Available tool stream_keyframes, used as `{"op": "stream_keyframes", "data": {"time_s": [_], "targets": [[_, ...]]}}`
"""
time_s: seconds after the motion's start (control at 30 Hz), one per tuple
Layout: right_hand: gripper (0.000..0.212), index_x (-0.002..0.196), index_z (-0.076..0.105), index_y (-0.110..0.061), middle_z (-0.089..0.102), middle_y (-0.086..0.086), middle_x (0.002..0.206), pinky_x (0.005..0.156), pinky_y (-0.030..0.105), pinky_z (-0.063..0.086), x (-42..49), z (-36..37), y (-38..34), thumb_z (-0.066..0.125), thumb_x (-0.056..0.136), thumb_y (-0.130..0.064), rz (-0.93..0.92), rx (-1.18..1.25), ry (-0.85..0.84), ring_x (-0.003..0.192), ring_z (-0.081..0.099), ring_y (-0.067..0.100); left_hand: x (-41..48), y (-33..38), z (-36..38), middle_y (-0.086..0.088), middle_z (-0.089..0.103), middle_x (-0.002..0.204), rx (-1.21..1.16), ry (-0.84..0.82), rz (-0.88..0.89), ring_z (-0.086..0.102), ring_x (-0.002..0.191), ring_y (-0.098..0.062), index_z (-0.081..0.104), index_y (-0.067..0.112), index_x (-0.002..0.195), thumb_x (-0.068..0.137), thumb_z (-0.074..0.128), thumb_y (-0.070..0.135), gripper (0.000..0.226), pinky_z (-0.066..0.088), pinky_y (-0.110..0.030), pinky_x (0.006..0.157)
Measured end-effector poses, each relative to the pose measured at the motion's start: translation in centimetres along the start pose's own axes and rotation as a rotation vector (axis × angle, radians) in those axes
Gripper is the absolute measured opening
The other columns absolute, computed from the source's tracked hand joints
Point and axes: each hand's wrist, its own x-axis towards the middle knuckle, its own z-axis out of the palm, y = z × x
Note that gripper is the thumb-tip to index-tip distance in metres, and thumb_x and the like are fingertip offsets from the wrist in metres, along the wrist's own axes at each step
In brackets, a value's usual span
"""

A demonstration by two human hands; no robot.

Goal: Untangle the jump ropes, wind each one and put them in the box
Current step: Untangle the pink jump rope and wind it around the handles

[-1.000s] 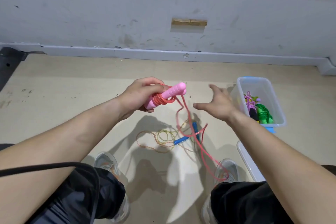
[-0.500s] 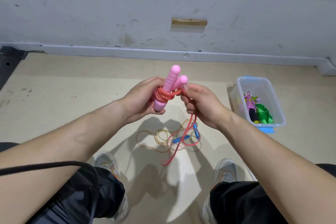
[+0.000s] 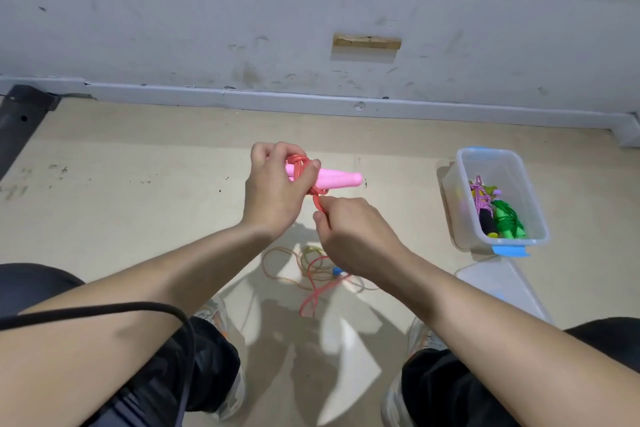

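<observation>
- Floor [image 3: 138, 218]: carries the box toward its right edge and a loose yellow rope [image 3: 280, 274] between the feet.
- Box [image 3: 488, 149]: clear and open, with wound ropes inside.
- Left hand [image 3: 273, 194]: fingers curled round the pink handles [image 3: 337, 179], above mid-floor.
- Right hand [image 3: 353, 232]: pinches the red rope [image 3: 317, 204] just below the handles; the rope's tail hangs to the floor.

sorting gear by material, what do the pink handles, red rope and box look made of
Pink handles: likely moulded plastic, smooth, evenly coloured. Red rope: probably glossy PVC or rubber cord, bends in springy loops. Box: clear hard plastic, contents show through walls.
</observation>
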Motion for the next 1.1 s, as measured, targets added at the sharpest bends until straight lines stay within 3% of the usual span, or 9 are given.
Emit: {"op": "stream_keyframes", "data": {"time_s": [0.1,0.2,0.37,0.53,0.7,0.8,0.93,1.03,1.1], "targets": [[0.012,0.085,0.049,-0.02,0.046,-0.007,0.068,0.066,0.036,0.038,0.6,-1.9,-0.1,0.049,0.096,-0.025,-0.066,-0.178,-0.018,0.079,0.049,0.031,-0.3,-0.1,0.3,0.006,0.041,0.119,0.204,0.012,0.153,0.056,0.1,-0.018,0.062,0.032,0.105,0.09,0.061,0.049,0.023,0.043,-0.03,0.082],[0.013,0.085,0.065,-0.021,0.065,-0.004,0.075,0.074,0.037,0.052,1.5,-3.6,0.2,0.057,0.09,-0.03,-0.095,-0.203,0.025,0.083,0.062,0.026,-0.1,-0.3,0.3,0.004,0.04,0.121,0.358,-0.009,0.267,0.051,0.106,-0.023,0.06,0.033,0.109,0.091,0.057,0.052,0.026,0.044,-0.035,0.078],[0.016,0.08,0.072,-0.021,0.07,-0.01,0.068,0.065,0.027,0.05,1.9,-5.6,1.5,0.059,0.084,-0.013,-0.075,0.183,-0.15,0.061,0.061,0.004,-0.2,-0.2,0.0,0.003,0.041,0.119,0.348,-0.118,0.438,0.052,0.103,-0.026,0.063,0.034,0.111,0.092,0.059,0.047,0.023,0.049,-0.038,0.079],[0.009,0.092,0.063,0.004,0.068,0.018,0.071,0.058,0.027,0.045,1.9,-7.0,3.0,0.058,0.089,0.01,-0.029,0.488,-0.331,0.061,0.054,0.028,-0.2,0.4,-0.5,0.004,0.04,0.118,0.266,-0.261,0.55,0.054,0.097,-0.022,0.065,0.035,0.111,0.093,0.058,0.041,0.02,0.049,-0.037,0.085],[0.012,0.094,0.064,-0.003,0.067,0.027,0.079,0.067,0.027,0.047,2.0,-7.5,3.2,0.073,0.087,0.002,-0.064,0.454,-0.381,0.067,0.06,0.036,0.0,0.7,-0.9,0.007,0.039,0.114,0.252,-0.37,0.574,0.053,0.088,-0.015,0.066,0.039,0.106,0.093,0.057,0.038,0.016,0.05,-0.037,0.083],[0.01,0.087,0.065,-0.004,0.062,0.017,0.071,0.05,0.014,0.04,2.0,-7.4,2.8,0.076,0.088,-0.006,-0.066,0.423,-0.299,0.053,0.054,0.012,-0.1,0.9,-1.1,0.008,0.04,0.111,0.233,-0.41,0.579,0.053,0.088,-0.015,0.066,0.035,0.095,0.093,0.049,0.042,0.019,0.049,-0.039,0.083],[0.021,0.075,0.061,-0.013,0.063,0.012,0.06,0.055,0.03,0.036,2.5,-7.0,3.4,0.079,0.086,-0.012,-0.067,0.503,-0.204,0.052,0.048,0.018,-0.7,1.3,-1.0,0.009,0.042,0.106,-0.003,-0.454,0.441,0.053,0.092,-0.007,0.069,0.038,0.093,0.088,0.042,0.051,0.03,0.044,-0.027,0.084],[0.021,0.075,0.06,-0.011,0.065,0.009,0.057,0.06,0.036,0.041,2.7,-7.1,3.9,0.077,0.087,-0.015,-0.022,0.566,-0.186,0.053,0.05,0.021,-0.7,1.8,-1.4,0.008,0.043,0.106,-0.038,-0.48,0.41,0.052,0.093,0.0,0.068,0.039,0.096,0.075,0.059,0.059,0.03,0.038,-0.01,0.079],[0.025,0.074,0.06,-0.011,0.064,0.01,0.055,0.06,0.04,0.04,2.8,-7.1,4.4,0.08,0.084,-0.022,0.008,0.609,-0.163,0.051,0.05,0.021,-0.5,2.1,-1.6,0.009,0.044,0.106,-0.026,-0.503,0.422,0.053,0.09,-0.001,0.068,0.039,0.096,0.065,0.072,0.06,0.038,0.04,-0.008,0.077]]}}
